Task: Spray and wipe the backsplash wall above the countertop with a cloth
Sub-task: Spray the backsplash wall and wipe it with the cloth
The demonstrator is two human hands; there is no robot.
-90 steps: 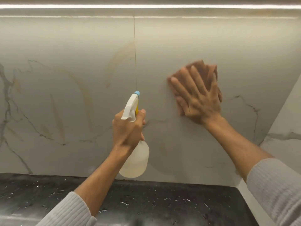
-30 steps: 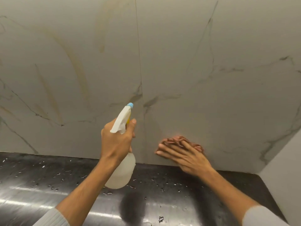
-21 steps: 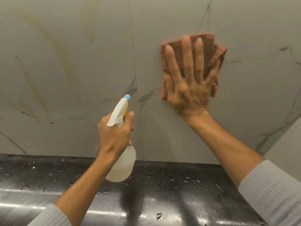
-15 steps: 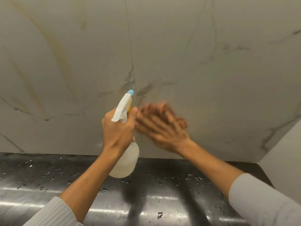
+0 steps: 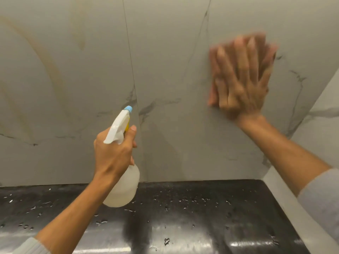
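My right hand (image 5: 242, 79) is spread flat, fingers straight, pressing a folded reddish-brown cloth (image 5: 212, 83) against the pale grey marble-look backsplash wall (image 5: 165, 52), high up on the panel to the right of the thin vertical seam (image 5: 130, 61). The hand and cloth are blurred, so I judge I'm mid-stroke. My left hand (image 5: 114, 154) is curled round the neck of a translucent plastic spray bottle with a white trigger head and blue nozzle tip (image 5: 124, 187), held clear of the wall above the black speckled countertop (image 5: 183, 217), nozzle aimed at the wall near the seam; my forefinger lies up alongside the trigger head (whether it is on the trigger I can't tell).

What could go wrong from here: the cloth is only pinned by a flat palm, not gripped, so a fast stroke could let it slide out and drop onto the counter. The counter is dotted with water droplets, so any further run-off from the wall will pool there. The brownish streaks on the left panel (image 5: 53, 70) look untouched, and I could easily miss them by working only the right side. If I squeeze the trigger while wiping, spray could catch my right forearm instead of the wall.
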